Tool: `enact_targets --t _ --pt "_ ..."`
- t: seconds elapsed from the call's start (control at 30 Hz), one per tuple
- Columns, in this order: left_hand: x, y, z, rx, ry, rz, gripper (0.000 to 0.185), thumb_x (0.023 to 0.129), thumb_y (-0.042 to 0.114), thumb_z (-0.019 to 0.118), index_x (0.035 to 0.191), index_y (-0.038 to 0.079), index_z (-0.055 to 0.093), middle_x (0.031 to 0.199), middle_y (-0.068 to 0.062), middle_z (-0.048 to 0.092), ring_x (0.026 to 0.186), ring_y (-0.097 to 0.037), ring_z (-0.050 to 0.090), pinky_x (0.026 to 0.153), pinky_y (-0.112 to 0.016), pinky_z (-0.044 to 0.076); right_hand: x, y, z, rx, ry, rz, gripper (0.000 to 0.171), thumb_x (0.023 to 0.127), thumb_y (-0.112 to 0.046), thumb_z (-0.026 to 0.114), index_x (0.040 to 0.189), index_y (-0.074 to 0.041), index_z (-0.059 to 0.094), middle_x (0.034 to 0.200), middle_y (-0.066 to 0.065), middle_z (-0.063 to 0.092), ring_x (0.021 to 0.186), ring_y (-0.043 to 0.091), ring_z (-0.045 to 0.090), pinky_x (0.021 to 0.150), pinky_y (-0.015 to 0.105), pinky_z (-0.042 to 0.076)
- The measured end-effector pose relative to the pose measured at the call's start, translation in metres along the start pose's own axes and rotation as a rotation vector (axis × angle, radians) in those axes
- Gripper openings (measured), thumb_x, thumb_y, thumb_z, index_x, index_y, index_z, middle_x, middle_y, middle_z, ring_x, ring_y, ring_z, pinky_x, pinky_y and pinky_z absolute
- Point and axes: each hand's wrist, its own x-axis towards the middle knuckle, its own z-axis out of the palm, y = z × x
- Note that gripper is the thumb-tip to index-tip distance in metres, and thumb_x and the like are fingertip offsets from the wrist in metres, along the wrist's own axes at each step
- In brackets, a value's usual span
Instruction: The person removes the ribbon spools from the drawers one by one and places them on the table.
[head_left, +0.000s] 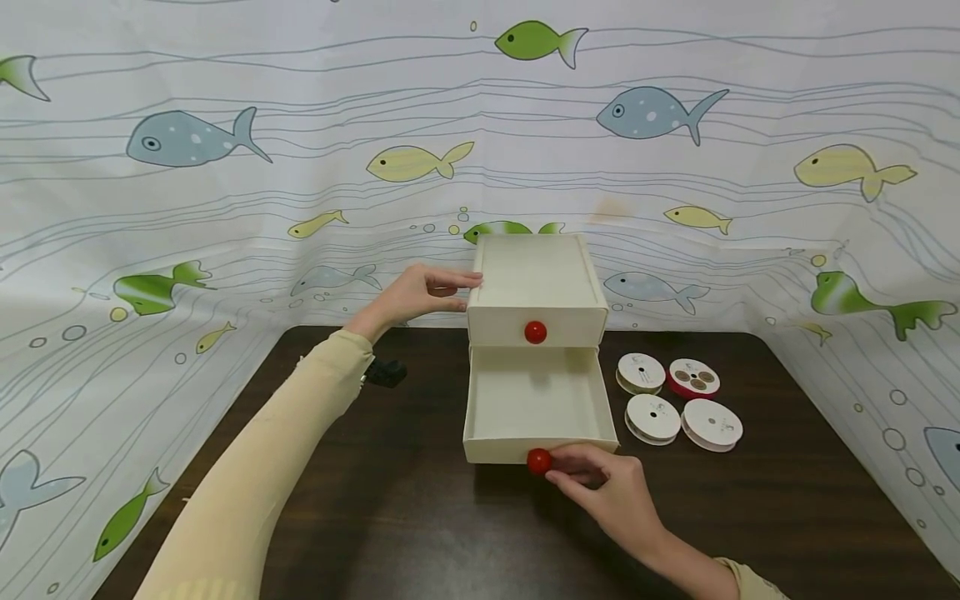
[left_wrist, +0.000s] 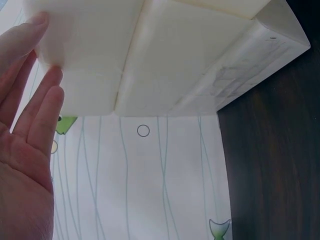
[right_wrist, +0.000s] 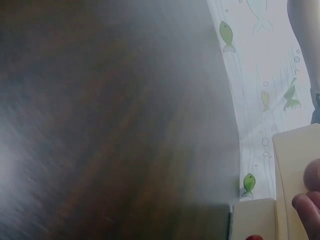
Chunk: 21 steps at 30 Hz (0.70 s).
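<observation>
A cream two-drawer box (head_left: 536, 271) stands at the back of the dark table. Its upper drawer (head_left: 495, 327) is closed and carries a round red knob (head_left: 536, 332). The lower drawer (head_left: 487, 451) is pulled out toward me, with its pale inner floor showing. My right hand (head_left: 618, 500) pinches that drawer's red knob (head_left: 538, 462) between thumb and fingers. With fingers extended, my left hand (head_left: 420, 293) touches the upper left side of the box. The left wrist view shows those fingertips against the cream side wall (left_wrist: 82, 60).
Several ribbon spools (head_left: 712, 423) lie flat on the table (head_left: 420, 517) to the right of the box. A small black object (head_left: 386, 372) lies left of it, partly behind my left sleeve. Fish-patterned sheeting (head_left: 315, 108) covers the walls behind and at the sides.
</observation>
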Motion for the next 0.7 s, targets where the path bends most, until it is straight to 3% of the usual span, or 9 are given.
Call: enact_targets --t 0.27,0.7 --pt "0.000 -0.003 0.001 0.006 0.000 0.025 0.042 0.088 0.019 0.076 0.129 0.021 0.068 0.145 0.000 0.057 0.130 -0.022 0.058 0.109 -0.046 0.049 0.018 0.011 -0.001 -0.047 0.008 0.019 0.024 0.078 -0.012 0.083 0.100 -0.017 0.076 0.092 0.002 0.079 0.080 -0.003 0.072 0.065 0.016 0.060" --pt "0.000 -0.005 0.001 0.010 0.003 0.042 0.041 0.088 0.021 0.076 0.129 0.023 0.068 0.144 0.002 0.058 0.129 -0.018 0.060 0.107 -0.043 0.052 0.042 0.023 0.001 -0.049 0.030 0.014 0.028 0.080 -0.018 0.083 0.106 -0.017 0.074 0.095 0.003 0.078 0.082 0.002 0.072 0.067 0.017 0.060"
